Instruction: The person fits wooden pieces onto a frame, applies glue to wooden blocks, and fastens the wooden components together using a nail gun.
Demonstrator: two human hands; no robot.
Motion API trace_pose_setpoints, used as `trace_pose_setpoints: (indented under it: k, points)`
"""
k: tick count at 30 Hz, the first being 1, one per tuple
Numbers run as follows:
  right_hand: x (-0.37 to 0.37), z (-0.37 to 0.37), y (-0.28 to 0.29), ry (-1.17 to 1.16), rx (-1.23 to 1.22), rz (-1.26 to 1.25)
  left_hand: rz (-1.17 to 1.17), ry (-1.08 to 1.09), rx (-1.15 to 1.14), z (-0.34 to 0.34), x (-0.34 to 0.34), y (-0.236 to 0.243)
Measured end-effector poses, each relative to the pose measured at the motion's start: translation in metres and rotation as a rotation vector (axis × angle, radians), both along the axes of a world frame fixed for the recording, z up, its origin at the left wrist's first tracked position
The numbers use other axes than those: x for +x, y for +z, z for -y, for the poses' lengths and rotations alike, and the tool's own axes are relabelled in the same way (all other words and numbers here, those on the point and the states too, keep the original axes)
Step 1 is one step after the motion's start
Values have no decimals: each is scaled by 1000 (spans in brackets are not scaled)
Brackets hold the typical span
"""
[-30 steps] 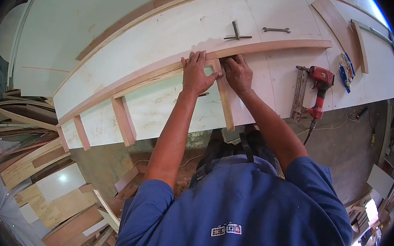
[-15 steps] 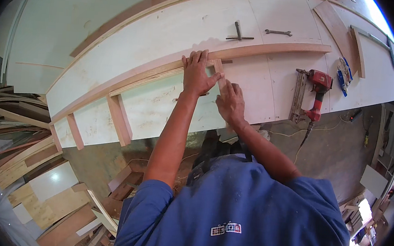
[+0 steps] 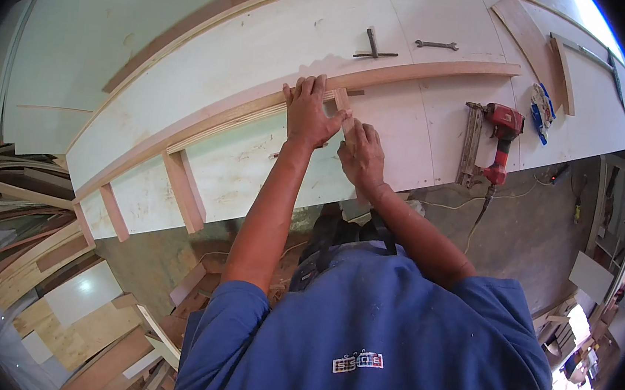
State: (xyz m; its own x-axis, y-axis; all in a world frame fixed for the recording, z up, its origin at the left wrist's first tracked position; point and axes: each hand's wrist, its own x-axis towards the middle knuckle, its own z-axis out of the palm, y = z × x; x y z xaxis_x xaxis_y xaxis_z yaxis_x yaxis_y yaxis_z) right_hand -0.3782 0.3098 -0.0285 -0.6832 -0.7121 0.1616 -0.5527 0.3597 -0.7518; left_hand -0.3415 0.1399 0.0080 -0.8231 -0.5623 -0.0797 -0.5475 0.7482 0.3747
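Note:
A long wooden rail (image 3: 238, 108) lies on the white bench, with short wooden crosspieces (image 3: 183, 190) joined to it at the left. My left hand (image 3: 308, 120) grips this rail, its fingers laid over the far edge. Its thumb reaches across to the near end of another crosspiece (image 3: 341, 102), which meets the rail at about a right angle. My right hand (image 3: 363, 155) is closed around that same crosspiece, hiding much of its length. To the right lies a red nail gun (image 3: 504, 128), apart from both hands, with its hose running off the bench edge.
Beyond the rail lie a T-handled wrench (image 3: 372, 46) and an open-ended spanner (image 3: 436, 45). A blue and white plastic packet (image 3: 542, 113) rests right of the nail gun, near loose boards (image 3: 530, 39). Wood offcuts (image 3: 79, 316) are piled at the lower left.
The whole view has shifted slightly. Both hands keep their hold on the rail and crosspiece, with no clear movement of the wood.

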Motion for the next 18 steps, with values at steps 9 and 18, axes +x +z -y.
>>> trace_pose_setpoints:
  k: [9, 18]
  points:
    - [-78, 31, 52, 277, 101, -109, -21, 13, -11, -2, 0, 0]
    - [-78, 25, 32, 339, 291, -266, -48, 37, -23, 1, 5, -5]
